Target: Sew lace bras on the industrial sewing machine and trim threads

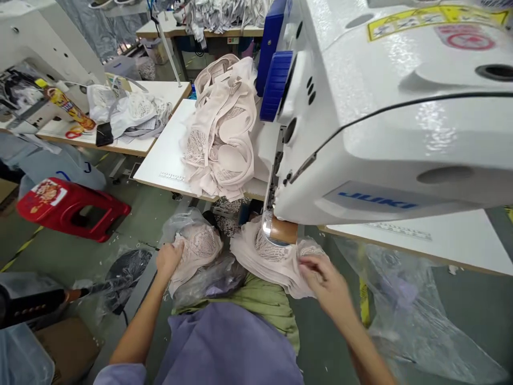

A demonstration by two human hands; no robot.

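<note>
The left hand's [168, 260] fingers close on the near-left edge of a beige lace piece [199, 243], which spreads to the right of them; some fingertips are hidden, so the exact grip is unclear. The right hand's [329, 284] fingers are bent, with their tips touching the right end of a layered beige lace stack [260, 267]; I cannot tell whether they pinch it. That stack stretches leftward from the right fingers, and its middle lies beneath the brown-and-metal end [282, 231] of the sewing machine [372, 176], which rises above and beyond them. Between the two sets of fingers, the lace piece and the stack sit just beside each other, over crumpled clear plastic [212, 282] and a green cloth [266, 302] lying nearer the body. Farther out, ahead of the fingers, a heap of beige bras [230, 139] rests on the white counter [162, 155]. Well apart to the left of the left fingers is a red stool [52, 211]; to the right of the right fingers, a clear plastic sheet [420, 315] hangs low.
</note>
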